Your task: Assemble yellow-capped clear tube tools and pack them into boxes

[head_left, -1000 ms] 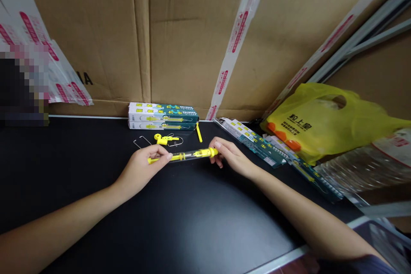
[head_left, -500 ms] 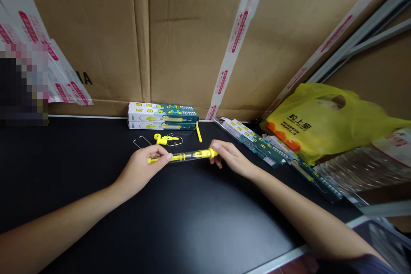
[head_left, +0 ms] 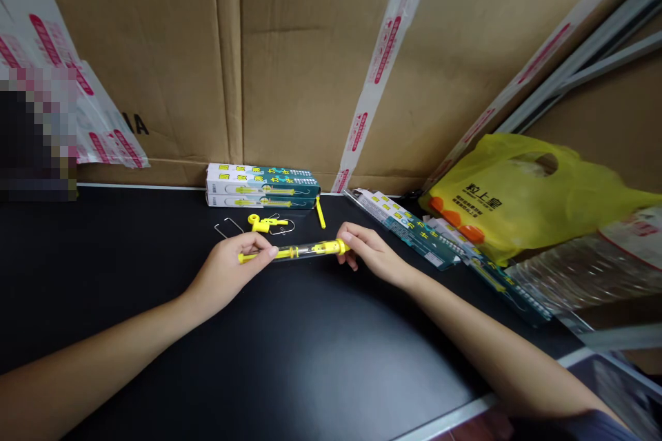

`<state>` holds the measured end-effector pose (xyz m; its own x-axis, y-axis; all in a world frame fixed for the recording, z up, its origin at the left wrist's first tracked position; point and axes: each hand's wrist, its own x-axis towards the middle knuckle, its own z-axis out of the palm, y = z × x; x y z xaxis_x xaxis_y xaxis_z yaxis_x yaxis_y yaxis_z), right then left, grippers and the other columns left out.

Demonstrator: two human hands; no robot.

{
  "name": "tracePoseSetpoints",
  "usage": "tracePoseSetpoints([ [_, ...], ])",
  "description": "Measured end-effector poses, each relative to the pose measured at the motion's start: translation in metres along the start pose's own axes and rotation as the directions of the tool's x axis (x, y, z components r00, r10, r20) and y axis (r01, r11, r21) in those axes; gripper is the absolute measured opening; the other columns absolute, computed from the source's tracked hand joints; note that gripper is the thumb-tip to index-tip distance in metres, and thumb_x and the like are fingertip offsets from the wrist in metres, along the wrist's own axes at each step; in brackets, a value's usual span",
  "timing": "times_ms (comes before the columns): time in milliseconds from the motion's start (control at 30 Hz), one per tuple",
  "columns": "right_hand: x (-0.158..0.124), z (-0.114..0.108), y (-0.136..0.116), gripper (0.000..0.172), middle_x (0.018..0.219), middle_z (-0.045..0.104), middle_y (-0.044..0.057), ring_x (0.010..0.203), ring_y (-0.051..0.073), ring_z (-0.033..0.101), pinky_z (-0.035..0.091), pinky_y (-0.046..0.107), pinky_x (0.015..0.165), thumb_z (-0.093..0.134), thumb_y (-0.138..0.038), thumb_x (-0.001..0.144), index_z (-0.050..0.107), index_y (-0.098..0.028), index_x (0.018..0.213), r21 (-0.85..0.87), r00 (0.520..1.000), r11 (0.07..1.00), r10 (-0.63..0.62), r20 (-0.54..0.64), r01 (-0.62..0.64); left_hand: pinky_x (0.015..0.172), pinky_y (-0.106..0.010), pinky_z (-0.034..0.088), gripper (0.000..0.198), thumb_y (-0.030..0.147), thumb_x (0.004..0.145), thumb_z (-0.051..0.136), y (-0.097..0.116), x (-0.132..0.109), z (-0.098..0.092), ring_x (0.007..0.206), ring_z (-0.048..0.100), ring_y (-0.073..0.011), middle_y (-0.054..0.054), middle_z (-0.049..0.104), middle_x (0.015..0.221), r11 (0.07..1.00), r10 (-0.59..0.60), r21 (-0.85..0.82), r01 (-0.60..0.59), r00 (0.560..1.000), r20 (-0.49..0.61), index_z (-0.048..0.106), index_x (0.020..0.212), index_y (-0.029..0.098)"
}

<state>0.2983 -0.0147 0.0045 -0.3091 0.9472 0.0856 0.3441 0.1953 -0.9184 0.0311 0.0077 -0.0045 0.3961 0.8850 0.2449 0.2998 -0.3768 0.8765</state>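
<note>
A clear tubular spring scale with yellow parts inside is held level above the black table. My left hand pinches its left part between thumb and fingers. At the other end, the thumb and fingers of my right hand close on the yellow end cap. Just beyond the tube lie a yellow ring-topped piece with a slim yellow part and metal hooks beside it. A bent metal wire lies to their left, partly behind my left hand. A thin yellow stick leans by the boxes.
Two stacked spring scale boxes stand against the cardboard wall. More boxes lie at the right, near a yellow plastic bag and a stack of clear plastic containers. A metal edge borders the black table.
</note>
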Motion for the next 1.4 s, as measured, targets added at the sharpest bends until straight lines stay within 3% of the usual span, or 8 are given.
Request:
tracePoseSetpoints([
  [333, 0.0000, -0.0004, 0.0008, 0.043, 0.062, 0.055, 0.000, 0.048, 0.009, 0.044, 0.038, 0.022, 0.046, 0.039, -0.053, 0.093, 0.050, -0.018, 0.070, -0.061, 1.000, 0.998, 0.000, 0.006, 0.000, 0.065, -0.025, 0.044, 0.025, 0.041, 0.082, 0.056, -0.0016, 0.0002, -0.0003, 0.069, 0.060, -0.0152, 0.001, 0.062, 0.070, 1.000, 0.011, 0.015, -0.011, 1.000, 0.007, 0.062, 0.073, 0.018],
  [1400, -0.0002, 0.0003, 0.0026, 0.041, 0.063, 0.055, -0.001, 0.048, 0.008, 0.044, 0.038, 0.021, 0.046, 0.038, -0.050, 0.094, 0.049, -0.017, 0.072, -0.069, 1.000, 0.998, -0.004, 0.008, 0.005, 0.068, -0.025, 0.041, 0.026, 0.042, 0.083, 0.056, -0.0043, 0.0001, 0.0001, 0.072, 0.057, -0.0140, 0.002, 0.060, 0.073, 0.999, -0.035, -0.011, 0.035, 0.999, 0.039, 0.061, 0.074, 0.018],
])
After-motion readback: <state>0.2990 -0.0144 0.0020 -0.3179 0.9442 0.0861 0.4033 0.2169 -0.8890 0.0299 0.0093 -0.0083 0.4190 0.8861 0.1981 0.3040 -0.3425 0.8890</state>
